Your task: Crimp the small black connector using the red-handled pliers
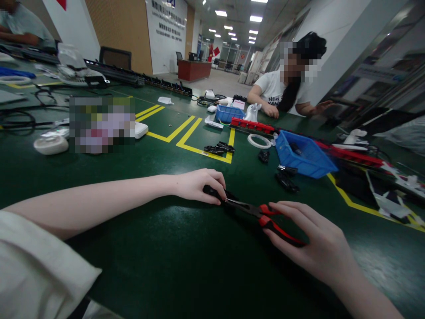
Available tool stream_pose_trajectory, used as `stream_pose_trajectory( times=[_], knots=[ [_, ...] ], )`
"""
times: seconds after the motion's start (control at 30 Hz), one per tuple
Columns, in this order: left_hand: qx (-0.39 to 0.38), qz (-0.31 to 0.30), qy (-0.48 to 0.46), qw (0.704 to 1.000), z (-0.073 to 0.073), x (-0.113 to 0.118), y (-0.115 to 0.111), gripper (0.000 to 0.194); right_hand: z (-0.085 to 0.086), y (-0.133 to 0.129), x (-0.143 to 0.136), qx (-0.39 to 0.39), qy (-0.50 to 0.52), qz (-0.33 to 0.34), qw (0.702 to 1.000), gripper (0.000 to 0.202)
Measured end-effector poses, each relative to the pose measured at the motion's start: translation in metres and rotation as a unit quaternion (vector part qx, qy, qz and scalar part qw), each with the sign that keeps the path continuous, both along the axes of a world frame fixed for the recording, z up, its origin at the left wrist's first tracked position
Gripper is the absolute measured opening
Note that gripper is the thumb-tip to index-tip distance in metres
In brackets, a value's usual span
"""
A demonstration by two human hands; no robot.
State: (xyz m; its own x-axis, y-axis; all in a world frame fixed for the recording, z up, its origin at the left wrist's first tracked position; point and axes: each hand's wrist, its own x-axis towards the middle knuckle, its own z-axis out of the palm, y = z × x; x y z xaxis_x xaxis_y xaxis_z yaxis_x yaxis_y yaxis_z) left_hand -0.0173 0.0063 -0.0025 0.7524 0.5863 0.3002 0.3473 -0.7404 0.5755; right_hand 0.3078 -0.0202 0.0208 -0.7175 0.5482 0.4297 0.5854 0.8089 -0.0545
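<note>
My right hand (pixel 315 239) is wrapped round the red and black handles of long-nose pliers (pixel 254 210). The pliers' jaws point left and meet a small black part (pixel 213 191) at their tip. Around that black part the fingers of my left hand (pixel 202 186) are closed, low over the green table. The part's exact kind is too dark to make out, and my fingers hide some of it. Similar black pieces (pixel 219 148) lie beyond my hands inside a yellow tape outline, and more black pieces (pixel 287 179) lie to the right.
A blue bin (pixel 303 155) with dark pieces inside stands at right, near a white tape roll (pixel 259 141). Farther back are a smaller blue tray (pixel 229 114) and a red strip (pixel 252 125). Another person (pixel 288 88) sits across the table (pixel 149 274). Cables (pixel 20 117) lie at left.
</note>
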Motion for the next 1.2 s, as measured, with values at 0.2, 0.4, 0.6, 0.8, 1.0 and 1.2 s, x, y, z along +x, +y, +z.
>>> stream_pose_trajectory(
  times=[0.2, 0.4, 0.6, 0.8, 1.0, 1.2],
  knots=[
    [0.006, -0.003, -0.002, 1.0, -0.0006, -0.0001, 0.0003, 0.015, -0.001, -0.0006, -0.0008, 0.006, -0.002, -0.002, 1.0, 0.041],
    [0.008, -0.004, -0.007, 1.0, -0.0019, 0.0004, 0.001, 0.015, -0.0007, -0.0013, -0.0034, 0.003, -0.001, 0.004, 1.0, 0.038],
    [0.005, 0.0, -0.002, 1.0, -0.0011, 0.0008, 0.0011, 0.015, -0.0029, -0.0019, -0.0052, 0.018, -0.001, 0.01, 1.0, 0.036],
    [-0.002, 0.003, -0.001, 1.0, 0.0013, 0.0013, -0.0002, 0.015, -0.0024, -0.0026, -0.0079, 0.018, 0.001, 0.011, 1.0, 0.034],
    [-0.006, 0.007, 0.002, 1.0, 0.0027, 0.0021, -0.0014, 0.014, 0.0003, -0.0017, -0.0052, 0.028, -0.007, 0.012, 1.0, 0.034],
    [0.005, 0.0, -0.001, 1.0, -0.001, 0.0011, -0.0003, 0.016, 0.0041, 0.0005, -0.0025, 0.023, -0.007, 0.014, 1.0, 0.034]
  ],
)
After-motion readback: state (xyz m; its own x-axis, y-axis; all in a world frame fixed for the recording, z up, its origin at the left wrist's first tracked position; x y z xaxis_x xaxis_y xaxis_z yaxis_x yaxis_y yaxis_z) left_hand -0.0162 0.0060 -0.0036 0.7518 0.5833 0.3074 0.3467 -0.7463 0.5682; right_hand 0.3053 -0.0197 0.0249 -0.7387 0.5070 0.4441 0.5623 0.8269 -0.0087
